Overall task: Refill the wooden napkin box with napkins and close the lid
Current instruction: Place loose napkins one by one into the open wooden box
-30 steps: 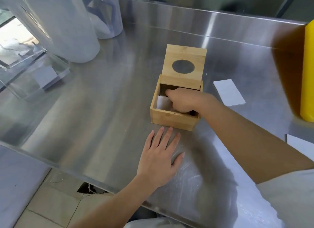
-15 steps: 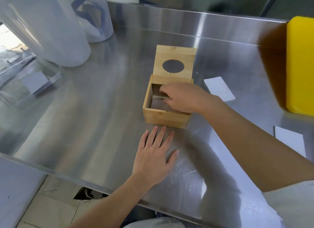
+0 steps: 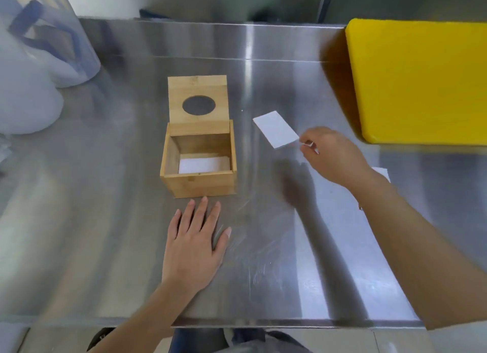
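Note:
The wooden napkin box (image 3: 199, 180) stands on the steel table, its lid (image 3: 197, 100) with a round hole tilted up and back. A white napkin (image 3: 200, 165) lies flat on the box's bottom. Another folded white napkin (image 3: 275, 129) lies on the table to the right of the box. My right hand (image 3: 329, 155) hovers just right of that napkin, fingers curled, nothing in them. A third napkin (image 3: 382, 172) peeks out behind my right wrist. My left hand (image 3: 195, 242) rests flat on the table just in front of the box, fingers spread.
A yellow block (image 3: 421, 81) fills the back right of the steel table (image 3: 105, 221). Clear plastic containers (image 3: 39, 63) stand at the back left. The table's front edge runs just below my left wrist.
My right hand has come out of the box, leaving a napkin inside, and moved right toward the napkin on the table. My left hand stayed flat in place.

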